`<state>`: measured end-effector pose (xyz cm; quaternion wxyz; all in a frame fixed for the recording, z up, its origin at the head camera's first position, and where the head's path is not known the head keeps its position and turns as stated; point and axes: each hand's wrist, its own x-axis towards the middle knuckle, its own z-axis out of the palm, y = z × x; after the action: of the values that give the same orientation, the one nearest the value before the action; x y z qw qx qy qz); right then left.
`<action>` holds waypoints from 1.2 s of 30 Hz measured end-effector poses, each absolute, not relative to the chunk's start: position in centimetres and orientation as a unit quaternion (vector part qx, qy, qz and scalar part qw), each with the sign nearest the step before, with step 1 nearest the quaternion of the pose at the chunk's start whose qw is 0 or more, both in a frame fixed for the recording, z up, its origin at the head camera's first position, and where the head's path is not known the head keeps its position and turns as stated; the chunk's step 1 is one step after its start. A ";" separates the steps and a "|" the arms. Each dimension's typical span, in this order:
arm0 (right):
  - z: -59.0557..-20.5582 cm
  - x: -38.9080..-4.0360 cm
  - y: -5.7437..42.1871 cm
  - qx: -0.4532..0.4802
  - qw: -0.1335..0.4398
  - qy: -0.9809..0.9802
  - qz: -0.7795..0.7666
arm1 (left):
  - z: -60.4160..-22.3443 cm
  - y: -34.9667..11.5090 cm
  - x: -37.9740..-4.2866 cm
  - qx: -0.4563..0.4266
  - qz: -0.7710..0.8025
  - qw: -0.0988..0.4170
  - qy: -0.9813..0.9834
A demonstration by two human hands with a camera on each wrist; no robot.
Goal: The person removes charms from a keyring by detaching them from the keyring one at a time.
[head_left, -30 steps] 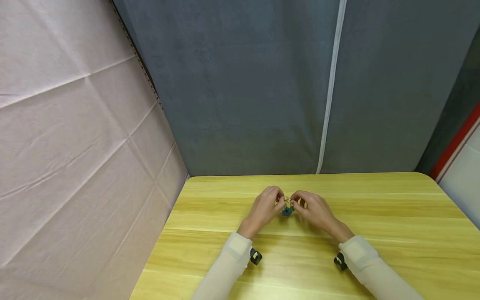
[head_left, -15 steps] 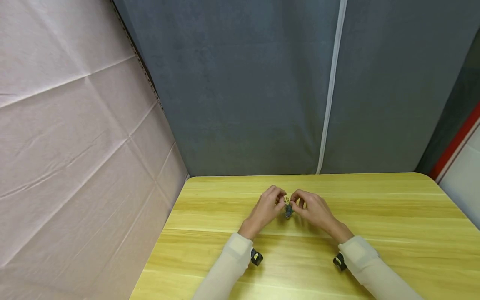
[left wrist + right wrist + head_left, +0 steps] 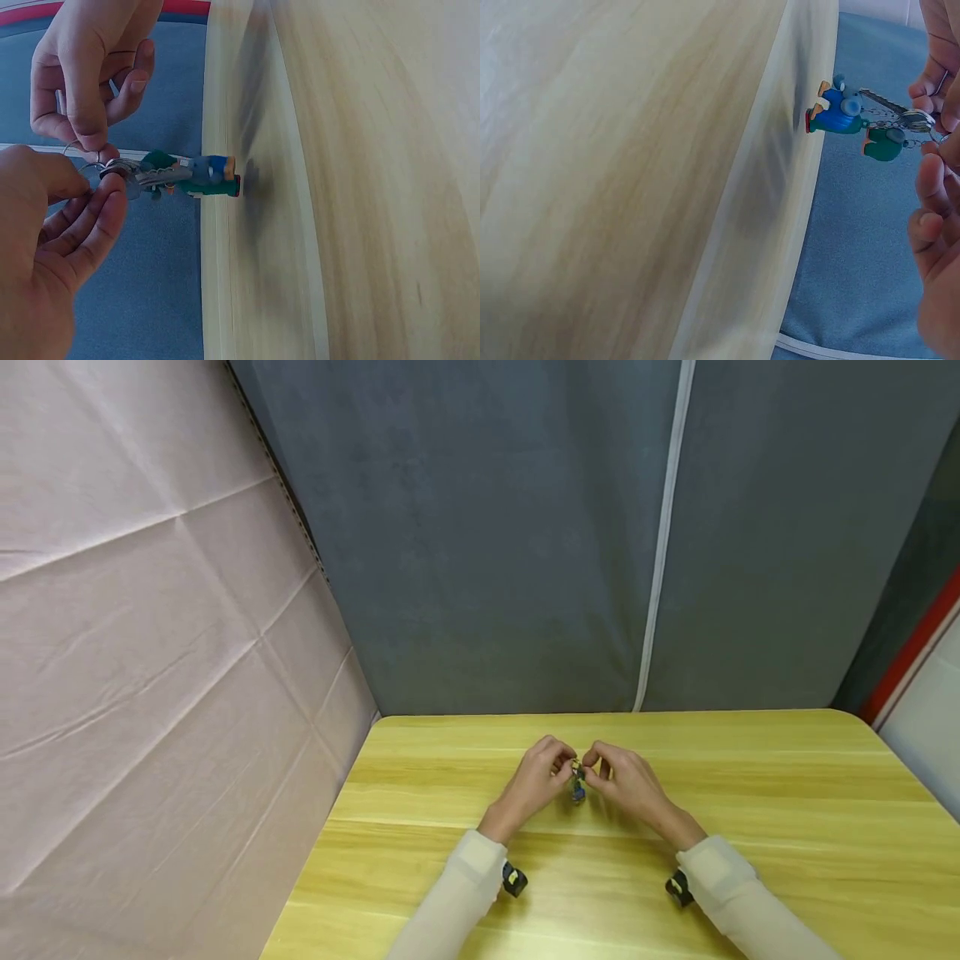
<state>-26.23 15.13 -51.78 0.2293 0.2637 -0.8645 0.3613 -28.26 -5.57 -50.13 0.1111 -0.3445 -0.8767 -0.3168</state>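
Note:
A bunch of keys (image 3: 161,177) hangs on a thin metal ring between both hands, over the table. My left hand (image 3: 534,779) pinches the top of the bunch between thumb and fingers. Facing it, my right hand (image 3: 626,779) pinches the ring with thumb and forefinger, its other fingers loosely curled. Below the keys dangle small figure charms on chains: a blue one (image 3: 838,109) with green and red at its lower end, and a green one (image 3: 883,145) higher up. The fingertips partly hide the ring.
The wood-grain table (image 3: 390,860) lies under both hands. A dark grey curtain (image 3: 480,543) rises behind its far edge, and a pale cloth wall (image 3: 150,677) stands to the left. Each wrist carries a small black camera.
The hanging charms have turned, now looking narrower and slightly lower in the head view. My left hand has shifted slightly to the right, nearer my right hand, which is almost still.

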 end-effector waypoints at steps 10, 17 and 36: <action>-51.8 -25.7 15.0 0.255 0.217 -0.876 0.346 | -50.0 -5.4 -28.1 -0.344 -0.299 0.124 -0.882; -51.6 -25.5 14.6 0.224 0.209 -0.886 0.348 | -50.2 -5.0 -27.8 -0.352 -0.281 0.132 -0.883; -52.1 -24.9 15.5 0.222 0.260 -0.844 0.412 | -50.2 -4.1 -27.9 -0.335 -0.341 0.124 -0.870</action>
<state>-24.90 15.55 -52.14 0.2597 0.2223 -0.8445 0.4123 -27.95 -4.14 -50.17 0.1235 -0.3346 -0.8697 -0.3411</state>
